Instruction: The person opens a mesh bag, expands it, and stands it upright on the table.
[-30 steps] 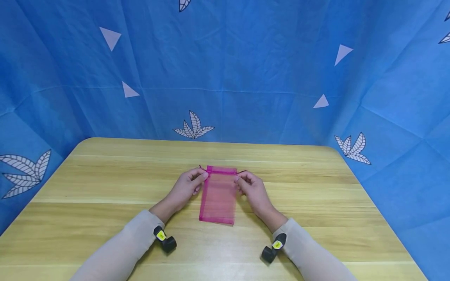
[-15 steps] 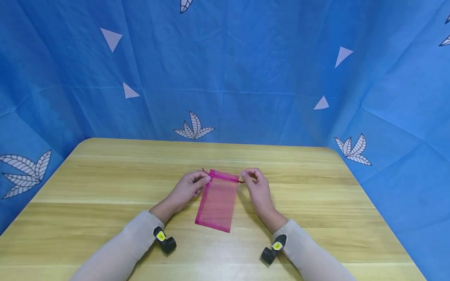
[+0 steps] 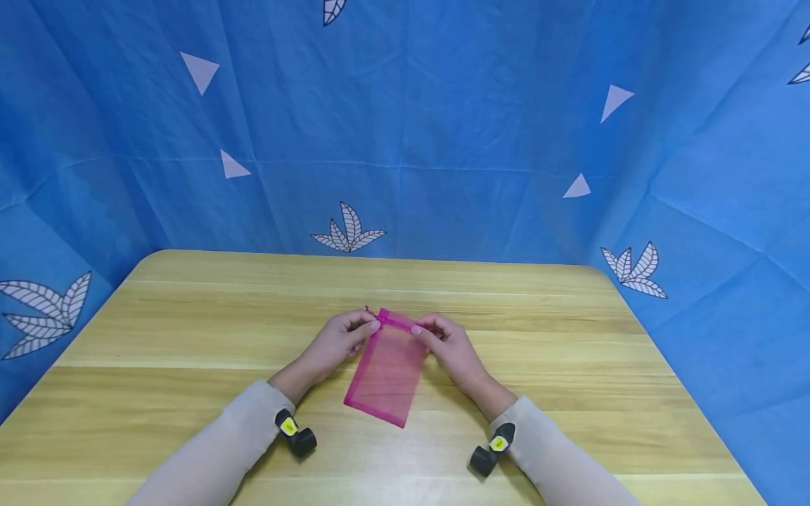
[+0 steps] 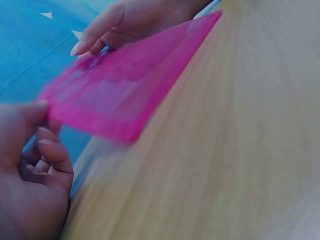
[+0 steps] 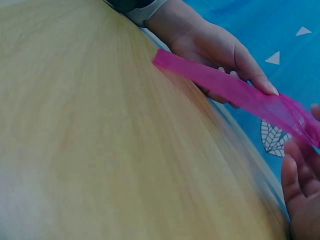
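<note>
A sheer magenta drawstring pouch hangs between both hands, its mouth edge away from the body and its bottom corners toward it. The left hand pinches the pouch's upper left corner between thumb and finger; a short twist of dark drawstring pokes out beyond it. At the upper right edge the right hand pinches the pouch with its thumb on top. In the left wrist view the pouch looks flat and slightly slanted above the wood. The right wrist view shows it nearly edge-on.
A light wooden table lies under the hands. Blue cloth printed with white leaves and triangles rises behind and at both sides. Each grey sleeve carries a small black camera at the wrist.
The pouch has tilted, its bottom swinging left and toward the body. My right hand moved off its right edge to the cord side, then came back in and gripped the top edge.
</note>
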The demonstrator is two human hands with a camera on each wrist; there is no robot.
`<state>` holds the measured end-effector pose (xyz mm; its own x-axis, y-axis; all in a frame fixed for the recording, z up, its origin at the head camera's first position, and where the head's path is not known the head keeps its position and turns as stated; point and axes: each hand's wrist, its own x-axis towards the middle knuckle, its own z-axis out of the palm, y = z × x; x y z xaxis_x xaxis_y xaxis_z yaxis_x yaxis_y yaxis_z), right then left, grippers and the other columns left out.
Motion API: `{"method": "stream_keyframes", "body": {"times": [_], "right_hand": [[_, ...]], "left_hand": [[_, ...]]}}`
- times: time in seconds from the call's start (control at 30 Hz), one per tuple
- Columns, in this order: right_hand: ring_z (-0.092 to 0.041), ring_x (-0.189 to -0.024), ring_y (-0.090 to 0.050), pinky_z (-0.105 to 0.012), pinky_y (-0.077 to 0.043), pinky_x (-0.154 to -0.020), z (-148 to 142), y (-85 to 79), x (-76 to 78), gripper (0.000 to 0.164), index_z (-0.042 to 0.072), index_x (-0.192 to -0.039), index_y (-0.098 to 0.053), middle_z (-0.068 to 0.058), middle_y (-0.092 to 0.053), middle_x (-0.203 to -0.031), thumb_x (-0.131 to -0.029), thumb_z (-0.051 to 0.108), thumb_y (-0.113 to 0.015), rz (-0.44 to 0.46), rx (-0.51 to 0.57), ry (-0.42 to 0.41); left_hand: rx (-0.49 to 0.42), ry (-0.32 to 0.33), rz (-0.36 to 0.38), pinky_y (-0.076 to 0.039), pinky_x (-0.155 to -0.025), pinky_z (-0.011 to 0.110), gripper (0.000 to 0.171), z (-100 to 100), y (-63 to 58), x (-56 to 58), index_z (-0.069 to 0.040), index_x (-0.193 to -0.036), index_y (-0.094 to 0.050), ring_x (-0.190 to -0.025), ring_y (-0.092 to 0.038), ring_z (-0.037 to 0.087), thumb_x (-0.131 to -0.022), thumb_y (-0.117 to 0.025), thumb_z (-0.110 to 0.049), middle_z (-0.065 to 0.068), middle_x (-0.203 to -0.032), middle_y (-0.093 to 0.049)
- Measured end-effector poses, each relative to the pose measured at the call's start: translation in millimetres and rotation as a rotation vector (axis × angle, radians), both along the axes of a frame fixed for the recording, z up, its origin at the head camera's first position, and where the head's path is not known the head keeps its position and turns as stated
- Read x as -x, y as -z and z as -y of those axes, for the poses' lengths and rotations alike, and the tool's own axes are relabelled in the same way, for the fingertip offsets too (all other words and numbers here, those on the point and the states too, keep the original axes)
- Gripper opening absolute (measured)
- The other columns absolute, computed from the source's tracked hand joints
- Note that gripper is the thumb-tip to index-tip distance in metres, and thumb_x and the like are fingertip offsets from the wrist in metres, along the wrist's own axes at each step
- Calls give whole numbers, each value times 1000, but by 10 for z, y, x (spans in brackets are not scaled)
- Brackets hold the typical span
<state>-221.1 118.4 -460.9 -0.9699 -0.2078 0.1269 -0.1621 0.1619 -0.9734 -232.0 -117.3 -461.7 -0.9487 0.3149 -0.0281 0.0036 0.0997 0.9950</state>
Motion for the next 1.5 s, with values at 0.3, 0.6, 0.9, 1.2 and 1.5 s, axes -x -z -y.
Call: {"method": "stream_keyframes", "body": {"times": [0.3, 0.6, 0.9, 1.2, 1.5], "right_hand": [[-14, -74, -51, -25, -45, -68, 10, -17, -28, 15, 1, -95, -68, -12, -61, -82, -95, 16, -66, -10, -114, -104], [-17, -77, -52, -31, -48, -72, 38, -325, -201, 19, -7, -91, -63, -12, -62, -82, -96, 11, -62, -5, -66, -124], [-16, -79, -52, -27, -46, -73, -20, -30, -42, 17, -3, -88, -64, -6, -60, -81, -96, 12, -62, 0, -37, -178], [-18, -81, -52, -28, -44, -75, -78, -31, -7, 18, 1, -88, -65, -9, -59, -82, -95, 17, -63, -19, -73, -253], [-17, -76, -50, -27, -42, -70, -116, -23, 11, 16, -1, -90, -66, -10, -59, -81, -95, 14, -64, 0, -53, -323]], "left_hand": [[-2, -8, -21, -31, -47, 22, 19, 6, 34, 6, -8, -105, -67, -57, -37, 13, -98, -62, -26, 1, -69, -42], [-29, -55, -9, -36, -50, 23, 27, 0, 14, 23, -6, -113, -61, -61, -41, 15, -97, -63, -27, 4, -77, -46], [-126, -69, 4, -40, -56, 23, 43, -10, -13, 19, 0, -133, -45, -69, -45, 17, -97, -61, -18, 12, -116, -48], [-8, 56, -59, -47, -64, 28, 47, 12, -3, -1, -10, -135, -51, -79, -53, 23, -94, -66, -27, 12, -119, -56], [139, 158, -133, -46, -66, 27, 35, 18, 9, -18, -17, -121, -65, -85, -52, 25, -91, -70, -34, 8, -101, -61]]}}
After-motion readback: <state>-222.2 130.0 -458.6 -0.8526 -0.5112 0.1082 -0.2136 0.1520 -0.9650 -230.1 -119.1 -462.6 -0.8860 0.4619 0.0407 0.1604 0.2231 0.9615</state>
